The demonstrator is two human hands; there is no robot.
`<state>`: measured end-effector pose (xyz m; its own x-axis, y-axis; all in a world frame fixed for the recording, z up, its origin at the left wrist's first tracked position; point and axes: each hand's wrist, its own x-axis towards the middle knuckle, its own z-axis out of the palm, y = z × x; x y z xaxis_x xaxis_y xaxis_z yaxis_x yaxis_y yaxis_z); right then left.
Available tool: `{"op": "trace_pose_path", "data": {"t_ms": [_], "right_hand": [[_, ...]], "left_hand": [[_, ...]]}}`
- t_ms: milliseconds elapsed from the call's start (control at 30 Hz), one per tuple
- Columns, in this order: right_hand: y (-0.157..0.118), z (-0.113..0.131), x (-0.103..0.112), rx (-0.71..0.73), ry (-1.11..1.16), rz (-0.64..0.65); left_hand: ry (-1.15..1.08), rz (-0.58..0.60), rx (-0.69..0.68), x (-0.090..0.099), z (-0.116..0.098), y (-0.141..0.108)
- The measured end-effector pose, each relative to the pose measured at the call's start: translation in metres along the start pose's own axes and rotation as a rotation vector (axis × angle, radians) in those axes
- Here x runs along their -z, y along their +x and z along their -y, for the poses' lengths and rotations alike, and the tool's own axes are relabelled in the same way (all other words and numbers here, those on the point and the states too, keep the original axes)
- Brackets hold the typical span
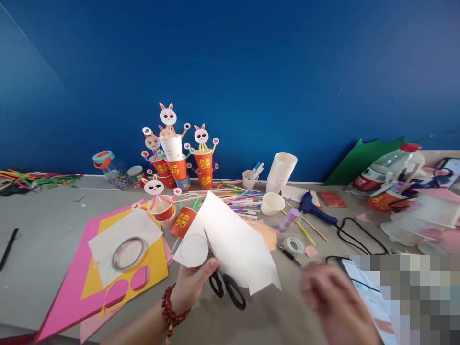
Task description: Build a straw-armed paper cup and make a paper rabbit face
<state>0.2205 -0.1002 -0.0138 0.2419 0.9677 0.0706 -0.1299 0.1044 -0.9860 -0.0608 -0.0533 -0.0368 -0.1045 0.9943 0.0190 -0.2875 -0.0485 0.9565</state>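
Observation:
My left hand (196, 282), with a red bead bracelet (168, 306) on its wrist, is closed on a sheet of white paper (233, 239). A pencilled circle (194, 250) shows at the paper's left corner. Scissors (233, 291) with black handles lie against the paper under my left thumb, blades pointing up and handles hanging toward me. My right hand (327, 292) is raised at the lower right, apart from paper and scissors. Motion smears its curled fingers, so whether it holds anything is unclear. Just behind the paper, an orange-red paper cup (183, 221) lies tilted.
Rabbit-faced cup figures (170, 143) stand stacked at the back. On the left, a tape roll (128, 254) rests on pink and yellow sheets (81, 282). Toward the right are stacked white cups (282, 167), a glue stick (288, 220), a blue glue gun (316, 208) with its cord, and a bottle (388, 167).

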Motion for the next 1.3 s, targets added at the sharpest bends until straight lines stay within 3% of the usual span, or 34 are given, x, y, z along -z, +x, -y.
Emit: {"op": "trace_pose_path", "data": {"t_ms": [67,133,200,400,600,733,800,933,1000,1167,1233,1300], "right_hand": [[-0.003,-0.005,-0.042,-0.162,-0.006,0.310],[-0.014,-0.010,-0.072,-0.219,-0.008,0.337],[-0.025,-0.015,-0.086,-0.215,-0.050,0.342],[-0.027,-0.025,-0.086,-0.273,0.027,0.459],[-0.021,-0.033,-0.096,-0.388,0.230,0.613],[-0.024,-0.043,-0.096,-0.460,0.376,0.676],[-0.024,-0.045,-0.097,-0.488,0.409,0.714],[-0.024,-0.049,-0.098,-0.531,0.441,0.793],[-0.024,-0.052,-0.098,-0.529,0.429,0.787],[-0.024,-0.054,-0.093,-0.504,0.363,0.681],[-0.023,-0.052,-0.092,-0.507,0.324,0.652],[-0.021,-0.050,-0.091,-0.521,0.277,0.635]], "left_hand": [[0.035,0.018,0.002,-0.002,0.000,-0.001],[0.085,0.006,-0.021,-0.006,-0.004,-0.002],[0.131,-0.002,-0.058,-0.010,-0.009,-0.003],[0.180,0.036,-0.122,-0.017,-0.021,-0.003],[0.210,0.185,-0.083,-0.019,-0.025,-0.006],[0.161,0.171,-0.061,-0.021,-0.021,-0.009],[0.109,0.211,0.017,-0.022,-0.016,-0.010],[-0.005,0.415,0.305,-0.022,-0.007,-0.013],[-0.048,0.430,0.337,-0.022,-0.007,-0.014],[-0.070,0.480,0.228,-0.014,-0.007,-0.013],[-0.146,0.399,0.133,-0.008,-0.003,-0.011],[-0.207,0.183,0.075,-0.005,0.003,-0.010]]}}
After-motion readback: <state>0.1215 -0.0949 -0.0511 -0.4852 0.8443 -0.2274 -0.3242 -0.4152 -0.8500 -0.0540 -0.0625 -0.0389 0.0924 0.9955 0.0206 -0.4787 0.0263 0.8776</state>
